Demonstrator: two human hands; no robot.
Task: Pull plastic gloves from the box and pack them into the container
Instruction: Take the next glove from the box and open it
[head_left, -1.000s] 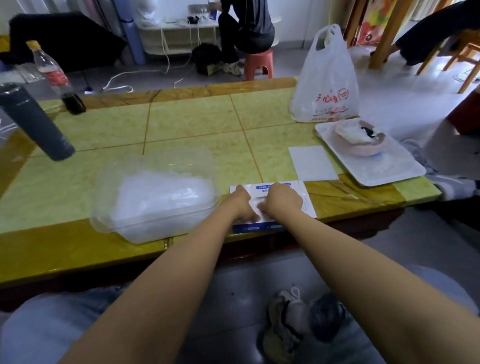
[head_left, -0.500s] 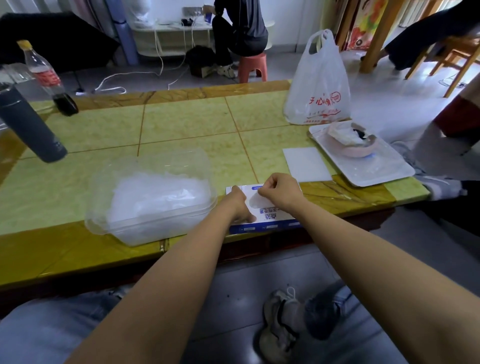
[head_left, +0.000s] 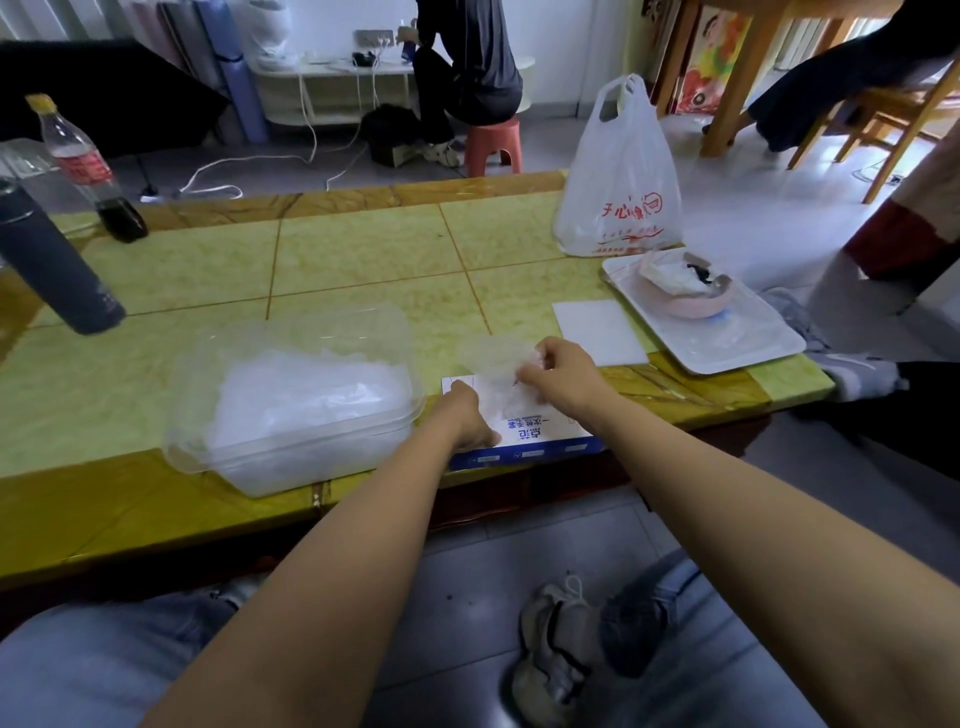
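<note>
Glove box (head_left: 540, 434) lies flat at the counter's (head_left: 363, 260) near edge, long axis left to right; left hand (head_left: 467, 415) presses it, fingers together; right hand (head_left: 563, 376) fingers pinch a clear plastic glove (head_left: 496, 364) rising from the box; glove-filled container (head_left: 291, 400) just left.

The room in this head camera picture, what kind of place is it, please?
Probably a lived-in home or small shop room, not a factory: a low tiled table, a takeaway plastic bag, a cola bottle, and someone seated on a pink plastic stool by trailing cables.
</note>
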